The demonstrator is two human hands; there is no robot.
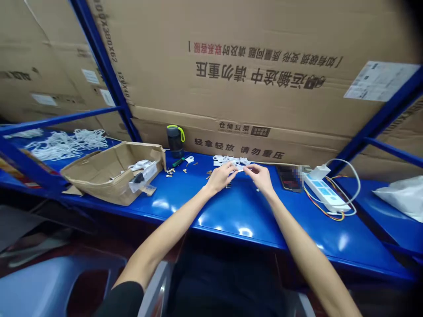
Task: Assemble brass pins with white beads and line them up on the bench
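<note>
Over the blue tabletop my left hand is closed, its fingertips bent toward a small white plastic piece. From the other side, my right hand pinches the same piece between thumb and fingers. The two hands are close together, and the piece partly hides behind the fingers. Just beyond them lies a pile of flat white plastic parts. Tiny brass-coloured pieces lie left of my left hand, and a few more are below its fingers.
To the left stand an open cardboard box and a dark bottle. Small brass pieces and a green-handled tool lie beside them. A phone and a white power strip with cables are on the right. Cardboard walls the back.
</note>
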